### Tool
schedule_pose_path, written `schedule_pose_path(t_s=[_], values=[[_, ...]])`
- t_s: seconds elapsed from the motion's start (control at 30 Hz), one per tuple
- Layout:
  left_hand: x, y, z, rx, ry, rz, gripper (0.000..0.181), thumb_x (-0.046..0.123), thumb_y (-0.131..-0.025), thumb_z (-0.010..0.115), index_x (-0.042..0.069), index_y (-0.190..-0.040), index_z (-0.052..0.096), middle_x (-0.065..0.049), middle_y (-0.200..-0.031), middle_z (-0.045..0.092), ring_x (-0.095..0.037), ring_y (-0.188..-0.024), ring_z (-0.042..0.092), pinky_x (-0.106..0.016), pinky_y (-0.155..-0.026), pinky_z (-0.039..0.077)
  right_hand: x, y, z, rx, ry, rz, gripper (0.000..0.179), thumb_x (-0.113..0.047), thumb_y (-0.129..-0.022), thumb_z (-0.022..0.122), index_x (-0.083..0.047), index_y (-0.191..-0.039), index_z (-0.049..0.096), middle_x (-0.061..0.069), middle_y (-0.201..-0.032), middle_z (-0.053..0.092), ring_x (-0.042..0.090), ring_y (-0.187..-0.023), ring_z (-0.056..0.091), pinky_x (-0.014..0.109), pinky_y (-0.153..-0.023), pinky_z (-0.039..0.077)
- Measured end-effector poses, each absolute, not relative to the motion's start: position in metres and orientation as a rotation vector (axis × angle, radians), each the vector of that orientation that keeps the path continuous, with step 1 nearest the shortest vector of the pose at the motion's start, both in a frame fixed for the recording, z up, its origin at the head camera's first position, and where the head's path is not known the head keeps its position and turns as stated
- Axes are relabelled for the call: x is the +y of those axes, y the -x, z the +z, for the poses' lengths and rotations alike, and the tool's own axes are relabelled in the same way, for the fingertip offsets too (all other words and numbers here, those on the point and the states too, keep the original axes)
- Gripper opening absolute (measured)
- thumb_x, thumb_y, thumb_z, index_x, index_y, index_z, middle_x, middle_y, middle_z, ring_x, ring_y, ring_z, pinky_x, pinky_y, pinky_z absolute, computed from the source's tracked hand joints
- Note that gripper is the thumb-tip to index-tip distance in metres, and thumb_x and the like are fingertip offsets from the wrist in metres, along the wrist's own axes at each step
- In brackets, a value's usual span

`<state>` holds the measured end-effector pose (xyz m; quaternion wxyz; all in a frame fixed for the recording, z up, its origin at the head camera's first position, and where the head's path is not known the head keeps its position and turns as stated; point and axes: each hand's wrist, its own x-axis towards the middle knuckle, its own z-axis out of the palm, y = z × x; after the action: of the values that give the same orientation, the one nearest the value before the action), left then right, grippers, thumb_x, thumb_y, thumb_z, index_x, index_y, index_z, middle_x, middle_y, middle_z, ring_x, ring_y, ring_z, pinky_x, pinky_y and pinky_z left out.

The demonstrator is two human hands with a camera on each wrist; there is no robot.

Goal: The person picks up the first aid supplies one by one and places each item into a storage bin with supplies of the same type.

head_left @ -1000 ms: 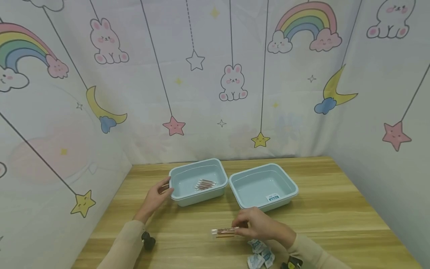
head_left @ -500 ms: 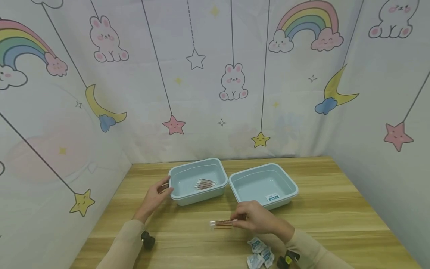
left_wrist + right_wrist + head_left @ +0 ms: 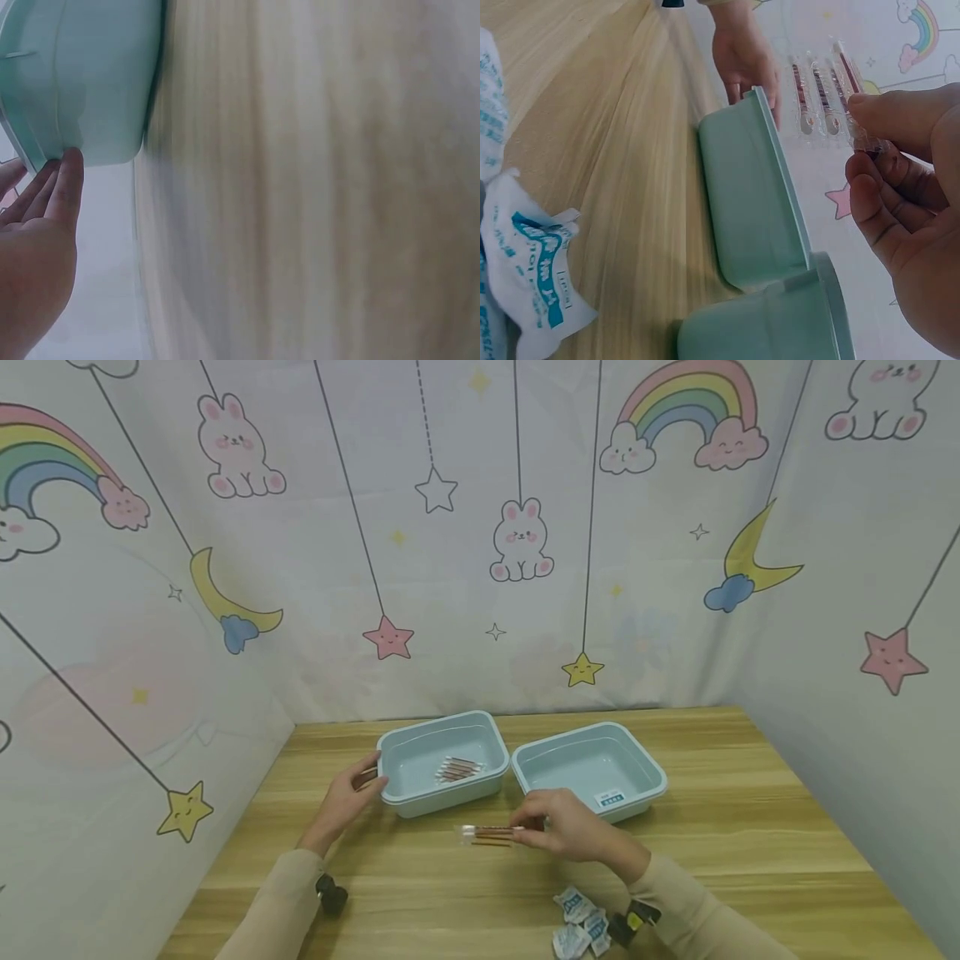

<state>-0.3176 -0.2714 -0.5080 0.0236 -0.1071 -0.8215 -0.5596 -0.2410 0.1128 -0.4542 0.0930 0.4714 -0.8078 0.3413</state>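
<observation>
Wooden tabletop (image 3: 420,893): left grip (image 3: 348,795) holds left tub (image 3: 442,802), presumably steadying it, as my right grip (image 3: 564,827) pinches swab strip (image 3: 489,833).

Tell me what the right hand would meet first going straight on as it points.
The right hand would probably meet the near side of the left tray, its held swab packets touching first. Height is unclear, so it might pass over the tray.
</observation>
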Motion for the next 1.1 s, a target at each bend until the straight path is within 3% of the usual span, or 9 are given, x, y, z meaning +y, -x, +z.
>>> schedule_pose_path(t_s=[0.23,0.43,0.7,1.1], values=[[-0.2719,0.3159,-0.5071,-2.539,0.317,-1.745,0.066,0.03,-0.086,0.063,0.005,-0.14,0.035,-0.017,-0.143,0.035,-0.035,-0.124,0.044,-0.026,-0.093,0.046,0.1102,0.2426,-0.4518,-2.382,-1.403,1.011,0.006,-0.022,-0.085,0.065,-0.02,-0.09,0.068,-0.013,-0.081,0.06,-0.004,-0.065,0.048,0.023,-0.051,0.048],[-0.2725,0.3158,-0.5081,-2.526,0.32,-1.759,0.061,0.02,-0.088,0.061,0.003,-0.139,0.034,-0.019,-0.143,0.035,-0.036,-0.124,0.044,-0.026,-0.093,0.047,0.1088,0.243,-0.4516,-2.383,-1.402,1.004,0.007,-0.024,-0.086,0.065,-0.02,-0.09,0.068,-0.013,-0.081,0.06,-0.004,-0.065,0.048,0.023,-0.051,0.049],[-0.2733,0.3169,-0.5094,-2.532,0.316,-1.765,0.059,0.017,-0.088,0.061,0.003,-0.139,0.035,-0.019,-0.143,0.035,-0.037,-0.124,0.043,-0.026,-0.093,0.047,0.1088,0.2426,-0.4502,-2.379,-1.387,0.999,0.006,-0.02,-0.084,0.066,-0.019,-0.089,0.068,-0.013,-0.081,0.06,-0.004,-0.065,0.049,0.014,-0.052,0.045],[-0.2718,0.3179,-0.5094,-2.538,0.306,-1.749,0.058,0.017,-0.088,0.061,0.004,-0.139,0.036,-0.016,-0.143,0.036,-0.034,-0.123,0.045,-0.025,-0.091,0.048,0.1101,0.2497,-0.4449,-2.399,-1.34,1.016,0.007,-0.025,-0.087,0.063,-0.023,-0.092,0.067,-0.014,-0.082,0.059,-0.003,-0.063,0.048,0.02,-0.05,0.047]])
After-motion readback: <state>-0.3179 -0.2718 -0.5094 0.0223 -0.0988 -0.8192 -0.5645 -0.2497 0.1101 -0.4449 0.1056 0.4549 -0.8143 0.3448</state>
